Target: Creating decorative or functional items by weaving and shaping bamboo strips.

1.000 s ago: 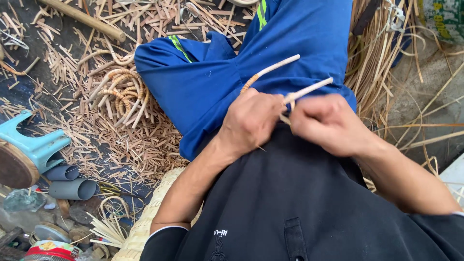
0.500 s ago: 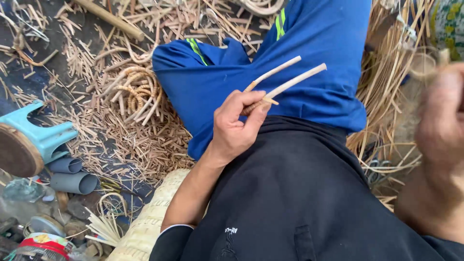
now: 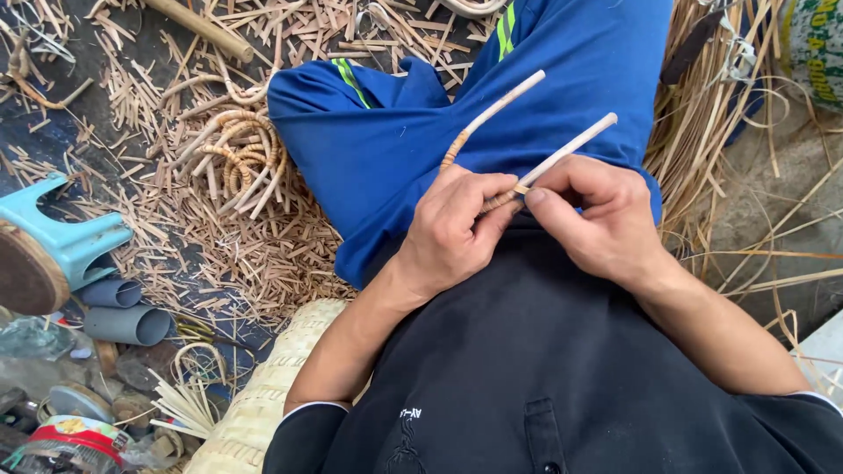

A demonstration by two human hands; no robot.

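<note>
Floor: littered with cane offcuts [image 3: 263, 254]; a coil of wrapped cane rings [image 3: 237, 154] lies at its left, a turquoise stool [image 3: 61, 246] at the far left edge.
Lap: blue trousers [image 3: 395, 132], a woven mat [image 3: 255, 404] beside the person's left hip.
Right hand [image 3: 606, 215]: half a second ago lifted out at the right edge, now back at the piece, thumb and forefinger pinching a thin binding strip.
Left hand [image 3: 452, 233]: fingers curled, clamping the bend.
Bent cane piece [image 3: 518, 140]: over the lap, both ends pointing up-right; wrapping looks resumed.
</note>
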